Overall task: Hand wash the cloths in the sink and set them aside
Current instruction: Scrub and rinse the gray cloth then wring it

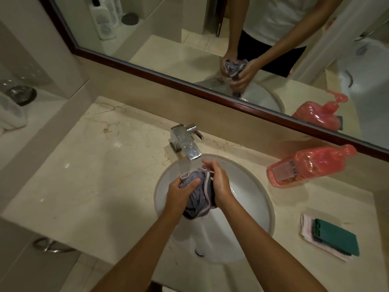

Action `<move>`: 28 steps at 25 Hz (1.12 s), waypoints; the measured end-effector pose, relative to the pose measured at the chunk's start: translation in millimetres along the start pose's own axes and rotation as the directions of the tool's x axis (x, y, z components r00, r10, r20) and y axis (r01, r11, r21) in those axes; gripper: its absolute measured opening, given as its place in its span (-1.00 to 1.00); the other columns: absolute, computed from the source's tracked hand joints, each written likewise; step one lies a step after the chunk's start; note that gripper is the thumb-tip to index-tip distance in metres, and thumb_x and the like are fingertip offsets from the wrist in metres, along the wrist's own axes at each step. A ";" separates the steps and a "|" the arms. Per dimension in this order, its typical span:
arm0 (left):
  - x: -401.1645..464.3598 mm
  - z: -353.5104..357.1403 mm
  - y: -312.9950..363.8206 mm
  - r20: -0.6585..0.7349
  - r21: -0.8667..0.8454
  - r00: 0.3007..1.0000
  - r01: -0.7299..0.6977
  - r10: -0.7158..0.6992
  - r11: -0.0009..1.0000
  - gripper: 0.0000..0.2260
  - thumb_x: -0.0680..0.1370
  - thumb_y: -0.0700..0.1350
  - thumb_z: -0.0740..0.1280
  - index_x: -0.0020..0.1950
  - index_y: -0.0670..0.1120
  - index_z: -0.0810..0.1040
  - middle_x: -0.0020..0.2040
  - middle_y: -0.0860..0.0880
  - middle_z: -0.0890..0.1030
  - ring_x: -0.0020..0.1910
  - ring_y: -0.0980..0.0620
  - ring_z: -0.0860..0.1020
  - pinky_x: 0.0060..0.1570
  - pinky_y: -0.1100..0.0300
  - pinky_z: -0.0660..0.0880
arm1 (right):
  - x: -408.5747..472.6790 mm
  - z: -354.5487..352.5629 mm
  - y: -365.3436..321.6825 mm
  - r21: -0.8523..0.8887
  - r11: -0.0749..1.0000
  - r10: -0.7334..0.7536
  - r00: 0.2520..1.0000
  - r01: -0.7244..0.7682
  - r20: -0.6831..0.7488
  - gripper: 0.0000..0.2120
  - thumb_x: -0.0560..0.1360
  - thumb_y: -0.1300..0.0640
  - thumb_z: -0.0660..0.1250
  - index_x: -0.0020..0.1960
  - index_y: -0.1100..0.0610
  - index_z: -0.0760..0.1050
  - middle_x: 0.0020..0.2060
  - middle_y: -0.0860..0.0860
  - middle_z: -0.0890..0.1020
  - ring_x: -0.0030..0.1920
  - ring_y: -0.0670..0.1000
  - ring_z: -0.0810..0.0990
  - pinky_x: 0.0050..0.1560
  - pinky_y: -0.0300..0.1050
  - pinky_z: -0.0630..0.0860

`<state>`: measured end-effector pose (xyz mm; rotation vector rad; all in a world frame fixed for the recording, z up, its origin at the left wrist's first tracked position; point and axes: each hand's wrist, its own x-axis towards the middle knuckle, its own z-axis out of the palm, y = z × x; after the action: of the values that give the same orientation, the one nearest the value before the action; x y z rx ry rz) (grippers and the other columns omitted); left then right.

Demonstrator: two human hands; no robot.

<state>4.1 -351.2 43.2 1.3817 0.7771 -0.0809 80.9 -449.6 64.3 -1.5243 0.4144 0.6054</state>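
While my left hand (pixel 181 191) and right hand (pixel 219 182) both grip the grey cloth (pixel 196 197), bunched between them, its length hangs toward me under the tap (pixel 186 143).

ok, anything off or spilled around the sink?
One thing: the pink bottle lies on its side on the counter right of the sink, not upright. No spill visible. Folded cloths sit neatly stacked.
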 end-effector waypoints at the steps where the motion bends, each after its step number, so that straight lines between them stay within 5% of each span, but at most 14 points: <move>1: 4.2 -1.6 -3.3 -0.036 -0.023 0.999 0.012 -0.013 1.000 -0.80 0.52 -0.02 0.49 0.10 -0.02 0.61 0.06 -0.13 0.70 0.01 -0.10 0.69 0.07 -0.08 0.64 | 10.4 -0.8 -0.5 -0.154 0.987 -0.047 0.997 0.037 -0.060 -0.68 0.65 -0.05 0.20 0.10 0.13 0.63 0.05 0.02 0.65 0.03 0.01 0.62 0.11 -0.01 0.56; 3: 14.0 -2.9 -7.0 -0.067 -0.067 0.997 0.038 -0.043 0.997 -0.71 0.52 -0.02 0.48 0.18 -0.09 0.61 0.07 -0.15 0.70 0.04 -0.15 0.68 0.12 -0.15 0.61 | 29.6 -0.3 -3.9 -0.386 0.912 -0.200 0.971 0.135 -0.133 -0.74 0.63 0.01 0.26 0.07 0.15 0.65 -0.02 -0.02 0.68 0.06 0.07 0.62 0.21 0.08 0.51; 7: 30.9 -1.9 -17.3 -0.093 -0.125 0.992 0.070 -0.082 0.990 -0.65 0.51 -0.01 0.49 0.24 -0.11 0.60 0.09 -0.15 0.70 0.06 -0.17 0.67 0.15 -0.17 0.60 | 65.3 10.5 -23.0 -0.499 0.830 -0.378 0.909 0.248 -0.177 -0.71 0.62 -0.02 0.30 0.27 0.06 0.60 -0.04 -0.05 0.67 0.00 -0.02 0.64 0.10 -0.03 0.56; 12: 45.5 0.1 -29.2 -0.138 -0.228 0.983 0.089 -0.122 0.970 -0.77 0.53 0.00 0.48 0.15 -0.03 0.63 0.05 -0.12 0.71 0.01 -0.13 0.70 0.13 -0.14 0.61 | 105.6 20.5 -24.3 -0.352 0.869 -0.391 0.919 0.348 -0.057 -0.74 0.62 0.06 0.34 0.24 0.12 0.63 -0.27 -0.05 0.67 -0.32 -0.25 0.60 -0.20 -0.19 0.53; 17: 56.7 5.9 -30.8 -0.165 -0.236 0.979 0.080 -0.121 0.968 -0.71 0.54 0.04 0.47 0.20 -0.06 0.62 0.07 -0.08 0.71 0.02 -0.08 0.69 0.14 -0.07 0.61 | 123.5 22.6 -20.7 -0.259 0.882 -0.416 0.909 0.394 -0.032 -0.78 0.59 0.16 0.38 0.18 0.21 0.66 -0.23 -0.03 0.73 -0.20 -0.15 0.68 -0.05 -0.21 0.59; 20: 60.3 8.2 -32.1 -0.184 -0.246 0.976 0.068 -0.116 0.967 -0.73 0.53 0.02 0.47 0.17 -0.06 0.63 0.05 -0.07 0.72 0.00 -0.04 0.70 0.10 -0.02 0.63 | 131.0 19.7 -24.8 -0.177 0.920 -0.363 0.930 0.349 -0.051 -0.78 0.61 0.18 0.36 0.19 0.25 0.64 -0.18 0.11 0.73 -0.30 -0.09 0.65 -0.20 -0.17 0.57; 23: 63.1 8.3 -29.8 -0.213 -0.220 0.974 0.032 -0.080 0.975 -0.76 0.53 0.04 0.47 0.14 -0.03 0.64 0.02 -0.03 0.72 -0.04 0.03 0.70 0.03 0.06 0.64 | 132.7 20.3 -28.3 -0.063 0.955 -0.294 0.953 0.290 -0.073 -0.77 0.62 0.19 0.34 0.20 0.28 0.61 -0.27 0.03 0.71 -0.44 -0.14 0.62 -0.45 -0.26 0.52; 28: 61.7 4.4 -30.9 -0.215 -0.183 0.975 0.025 -0.065 0.983 -0.67 0.53 0.10 0.45 0.21 -0.03 0.62 0.06 -0.03 0.71 0.01 -0.02 0.69 0.07 0.01 0.64 | 129.9 25.8 -34.3 -0.048 0.968 -0.251 0.965 0.247 -0.082 -0.80 0.63 0.17 0.32 0.18 0.23 0.61 -0.25 0.00 0.69 -0.43 -0.13 0.60 -0.42 -0.31 0.52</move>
<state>37.6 -338.6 -16.0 1.2137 0.9769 0.1067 201.1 -408.1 13.6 -1.6129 0.2726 0.3515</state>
